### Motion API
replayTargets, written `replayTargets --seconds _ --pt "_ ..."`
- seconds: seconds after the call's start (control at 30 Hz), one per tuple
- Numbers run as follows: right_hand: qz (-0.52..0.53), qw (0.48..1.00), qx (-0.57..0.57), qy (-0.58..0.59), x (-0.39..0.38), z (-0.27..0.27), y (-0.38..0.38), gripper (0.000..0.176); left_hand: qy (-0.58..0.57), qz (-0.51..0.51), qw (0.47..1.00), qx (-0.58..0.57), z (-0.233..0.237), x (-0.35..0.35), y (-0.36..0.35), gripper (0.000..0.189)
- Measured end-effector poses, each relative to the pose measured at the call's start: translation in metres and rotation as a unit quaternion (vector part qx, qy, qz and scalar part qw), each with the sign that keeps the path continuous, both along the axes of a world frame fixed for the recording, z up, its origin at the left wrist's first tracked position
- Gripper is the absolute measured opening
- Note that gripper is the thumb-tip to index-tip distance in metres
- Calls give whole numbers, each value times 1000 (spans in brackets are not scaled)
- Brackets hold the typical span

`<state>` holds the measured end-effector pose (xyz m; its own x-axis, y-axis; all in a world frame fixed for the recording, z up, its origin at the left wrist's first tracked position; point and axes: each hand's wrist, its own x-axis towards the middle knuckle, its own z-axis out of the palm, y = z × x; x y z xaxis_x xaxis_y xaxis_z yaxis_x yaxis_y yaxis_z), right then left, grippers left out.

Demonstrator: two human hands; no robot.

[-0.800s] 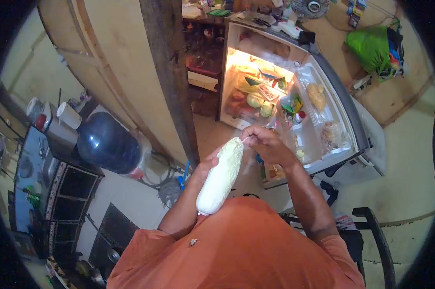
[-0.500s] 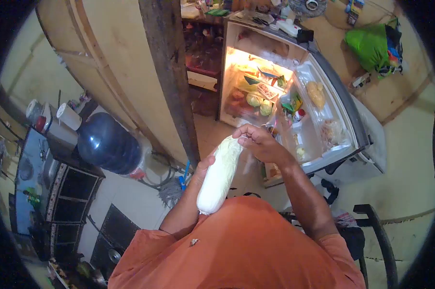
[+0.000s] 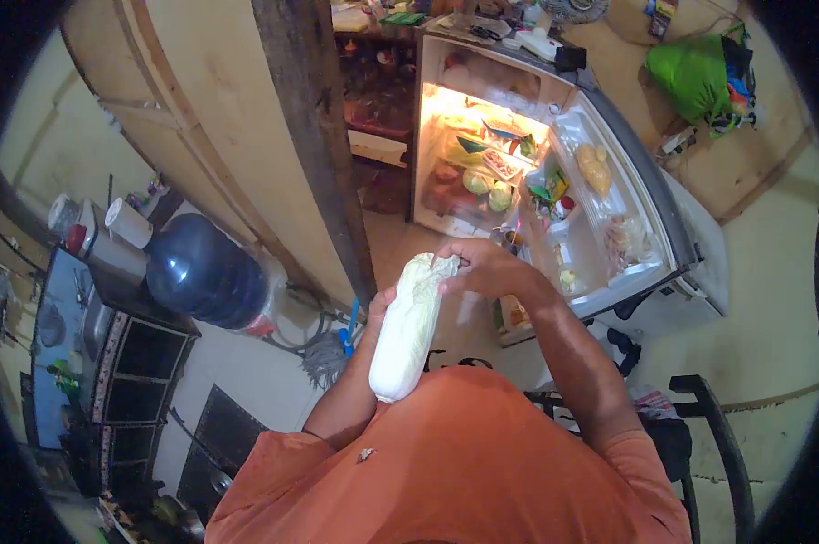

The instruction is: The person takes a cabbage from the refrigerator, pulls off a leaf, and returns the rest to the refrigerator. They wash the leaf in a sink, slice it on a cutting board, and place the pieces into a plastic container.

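A long pale napa cabbage (image 3: 406,340) is held up close to my chest, its leafy end tilted away from me and its white base toward the orange shirt. Around its left side wraps my left hand (image 3: 381,305), most of its fingers hidden behind the cabbage. My right hand (image 3: 484,268) pinches the crinkled leaf edges at the far end between thumb and fingers. Beyond my hands stands a refrigerator (image 3: 554,74) with its door (image 3: 636,172) wide open and its light on.
Cabbages (image 3: 487,192) and packed food fill the lit shelves. A wooden post (image 3: 314,136) rises left of the refrigerator. A large blue water jug (image 3: 205,272) and a mop (image 3: 323,358) are at left, a dark chair (image 3: 713,435) at right. A green bag (image 3: 690,82) lies beyond the door.
My right hand has drawn the leaf tips at the far end outward to the right, and they now look looser and more ruffled. The cabbage stands slightly more upright in view.
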<state>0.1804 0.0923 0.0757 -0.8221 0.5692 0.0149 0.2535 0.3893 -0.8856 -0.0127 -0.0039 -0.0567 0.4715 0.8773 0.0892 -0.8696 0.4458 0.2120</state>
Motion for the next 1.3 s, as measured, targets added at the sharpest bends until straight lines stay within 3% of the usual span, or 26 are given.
replayTargets --seconds 0.07,0.2,0.27,0.4,0.5,0.57,0.6,0.67,0.8,0.87,1.0,1.07,1.17,1.3 --pt "0 998 -25 -65 0 12 -4 39 -15 -6 1000 8 -1 -2 3 79" --pt "14 996 -62 -70 4 14 0 40 24 -10 1000 2 -9 -4 5 77" --pt "32 992 -11 -124 6 30 -4 37 29 5 999 15 -14 0 4 76" --pt "49 992 88 -76 12 9 -2 38 32 10 999 18 -3 9 0 73" --pt "84 976 174 -102 15 7 -10 39 102 87 991 15 -1 14 -1 70" --pt "28 967 231 -100 18 -8 -15 39 130 48 990 35 0 12 -3 66" --pt "27 968 230 -100 20 -12 -14 39 131 47 990 35 -1 9 -3 66" --pt "4 970 209 -123 22 -18 -14 36 149 -54 987 -25 -4 0 -2 63" --pt "10 979 167 -118 25 0 -15 37 215 -99 970 -49 16 -7 -9 59" --pt "12 984 131 -120 26 1 -16 38 391 -104 914 -10 22 -8 -4 58" --pt "26 982 141 -122 28 1 -10 39 331 -73 940 -33 -1 -9 -3 62" --pt "22 980 167 -105 29 1 -11 41 149 -128 979 -57 -14 -5 -1 71" --pt "31 980 179 -84 33 7 -15 43 107 -154 981 -48 -2 2 -1 80" --pt "42 975 196 -94 41 15 -27 40 95 -158 981 -53 -20 9 -1 75"
